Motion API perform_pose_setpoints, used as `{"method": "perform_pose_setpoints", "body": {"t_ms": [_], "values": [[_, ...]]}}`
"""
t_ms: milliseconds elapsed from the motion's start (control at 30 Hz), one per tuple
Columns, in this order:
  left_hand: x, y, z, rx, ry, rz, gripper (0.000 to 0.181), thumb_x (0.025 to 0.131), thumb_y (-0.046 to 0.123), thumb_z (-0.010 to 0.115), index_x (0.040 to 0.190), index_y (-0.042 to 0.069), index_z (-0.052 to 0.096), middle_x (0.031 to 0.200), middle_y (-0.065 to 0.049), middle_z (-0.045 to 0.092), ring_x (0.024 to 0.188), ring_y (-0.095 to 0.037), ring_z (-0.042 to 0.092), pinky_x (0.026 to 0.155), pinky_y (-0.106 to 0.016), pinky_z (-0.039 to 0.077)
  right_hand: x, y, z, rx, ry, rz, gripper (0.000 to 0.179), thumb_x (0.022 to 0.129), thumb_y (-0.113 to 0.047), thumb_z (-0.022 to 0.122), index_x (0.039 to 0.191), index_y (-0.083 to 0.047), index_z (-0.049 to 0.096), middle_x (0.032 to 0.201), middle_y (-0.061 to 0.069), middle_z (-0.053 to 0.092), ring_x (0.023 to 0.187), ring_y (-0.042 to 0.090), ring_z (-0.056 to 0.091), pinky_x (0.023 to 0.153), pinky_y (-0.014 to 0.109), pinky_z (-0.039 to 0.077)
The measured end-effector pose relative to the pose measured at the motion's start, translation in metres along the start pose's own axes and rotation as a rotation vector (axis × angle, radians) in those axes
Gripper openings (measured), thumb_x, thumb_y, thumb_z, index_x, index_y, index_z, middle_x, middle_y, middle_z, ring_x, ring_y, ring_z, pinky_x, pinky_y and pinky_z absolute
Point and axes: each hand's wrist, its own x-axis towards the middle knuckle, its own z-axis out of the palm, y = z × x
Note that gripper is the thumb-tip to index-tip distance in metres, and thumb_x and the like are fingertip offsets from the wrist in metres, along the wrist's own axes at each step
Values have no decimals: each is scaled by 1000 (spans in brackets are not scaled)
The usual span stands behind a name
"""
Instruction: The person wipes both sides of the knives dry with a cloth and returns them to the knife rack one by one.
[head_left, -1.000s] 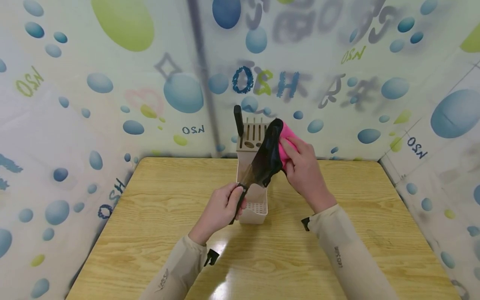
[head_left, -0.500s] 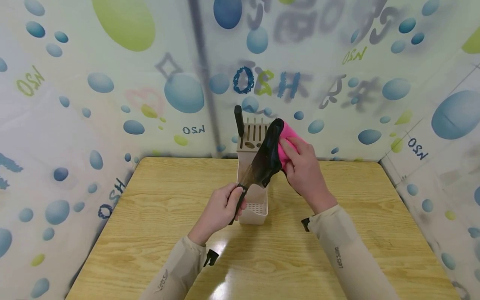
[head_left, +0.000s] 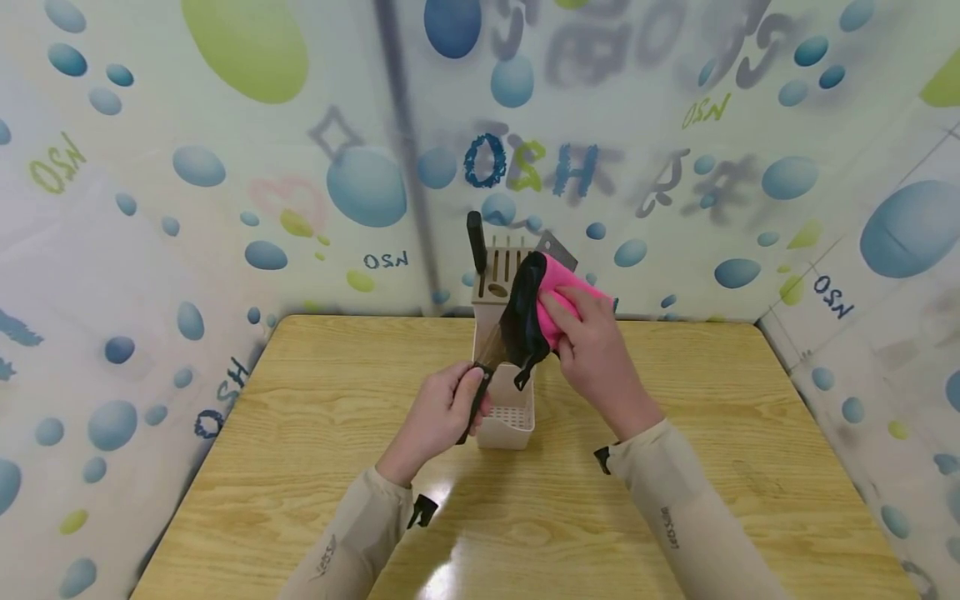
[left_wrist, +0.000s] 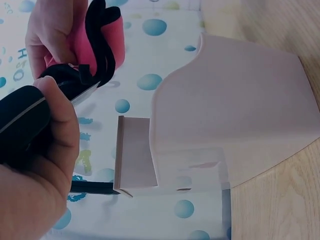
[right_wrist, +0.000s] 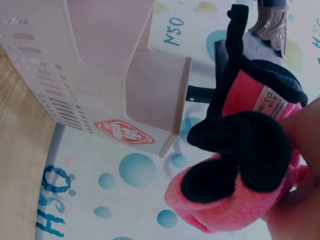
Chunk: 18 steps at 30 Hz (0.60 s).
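My left hand (head_left: 441, 410) grips the black handle (head_left: 474, 405) of a broad-bladed kitchen knife, tilted up to the right. The blade's squared, grey tip (head_left: 557, 248) shows beyond a pink cloth with black trim (head_left: 573, 282). My right hand (head_left: 600, 354) holds this cloth folded over the middle of the blade. In the right wrist view, part of the blade (right_wrist: 257, 48) shows behind the cloth (right_wrist: 240, 202). Behind both hands stands a beige knife block (head_left: 504, 429) with slots on top. Another black-handled knife (head_left: 477, 240) sits in its left slot.
The wooden table (head_left: 337, 417) extends around the block to both sides. Close behind its far edge hangs a pale wall sheet (head_left: 285, 167) printed with blue and green spots. The block's front compartment (head_left: 513, 417) has a perforated floor.
My right hand and the cloth have slid down the blade, left and toward the handle, so the blade's tip now shows. My left hand has stayed nearly still.
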Motion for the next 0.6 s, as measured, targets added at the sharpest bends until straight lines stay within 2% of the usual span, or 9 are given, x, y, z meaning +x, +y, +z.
{"method": "perform_pose_setpoints", "body": {"t_ms": [133, 333, 600], "values": [[2, -1, 0, 0, 12, 5, 33, 112, 13, 43, 87, 1, 60, 72, -18, 64, 50, -22, 60, 48, -32, 54, -2, -4, 2, 0, -4, -21, 48, 89, 10, 62, 135, -3, 67, 130, 25, 62, 114, 46, 56, 95, 56, 51], [4, -1, 0, 3, 32, 8, 34, 112, 15, 42, 87, 1, 60, 72, -21, 65, 50, -16, 59, 47, -33, 54, -5, -8, 6, -6, 1, -65, 49, 87, 13, 61, 133, -3, 68, 127, 24, 63, 110, 45, 56, 93, 56, 49], [7, -1, 0, -32, 51, -20, 34, 112, 16, 42, 88, 0, 61, 70, -13, 64, 51, -17, 59, 47, -34, 54, -9, -13, 10, -7, -19, -59, 51, 87, 14, 62, 134, -5, 68, 128, 22, 63, 108, 44, 56, 93, 54, 51]]}}
